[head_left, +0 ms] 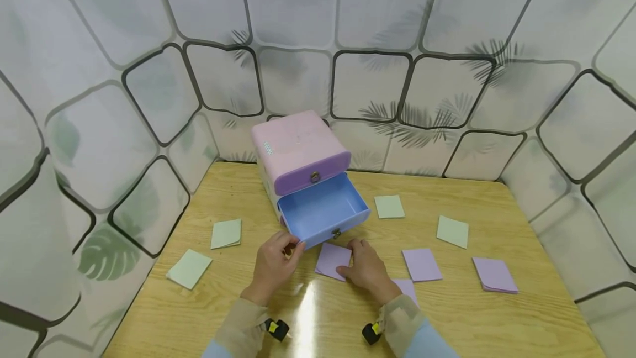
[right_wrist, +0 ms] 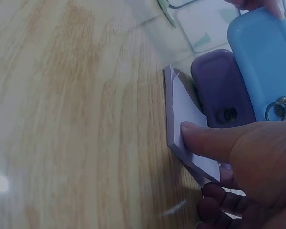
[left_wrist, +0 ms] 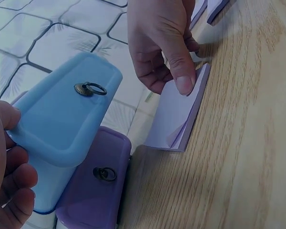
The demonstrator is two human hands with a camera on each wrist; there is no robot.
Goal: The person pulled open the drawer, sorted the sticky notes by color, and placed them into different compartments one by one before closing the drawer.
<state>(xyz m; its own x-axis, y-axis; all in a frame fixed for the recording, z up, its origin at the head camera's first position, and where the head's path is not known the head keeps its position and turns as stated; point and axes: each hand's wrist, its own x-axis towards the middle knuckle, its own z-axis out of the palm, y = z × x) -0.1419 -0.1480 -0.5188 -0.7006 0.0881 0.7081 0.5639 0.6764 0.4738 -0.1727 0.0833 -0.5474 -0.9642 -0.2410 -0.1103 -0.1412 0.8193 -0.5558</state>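
A small drawer cabinet [head_left: 303,148] with a pink top stands at the back of the table, its blue drawer [head_left: 325,211] pulled out. My left hand [head_left: 274,261] pinches the front left corner of that drawer; in the left wrist view its thumb lies on the blue front [left_wrist: 66,109], beside the ring pull [left_wrist: 90,89]. Just before the drawer, my right hand [head_left: 366,267] grips a purple sticky note pad [head_left: 332,260] by its right side. The right wrist view shows the thumb on the pad's top [right_wrist: 188,112], with one pad edge near the wood and a sheet corner lifted.
More purple pads [head_left: 422,264] [head_left: 494,275] lie to the right, one partly under the right forearm. Green pads [head_left: 390,207] [head_left: 452,231] lie behind them, others [head_left: 226,233] [head_left: 189,269] at the left. A patterned curtain [head_left: 372,87] surrounds the wooden table [head_left: 164,319].
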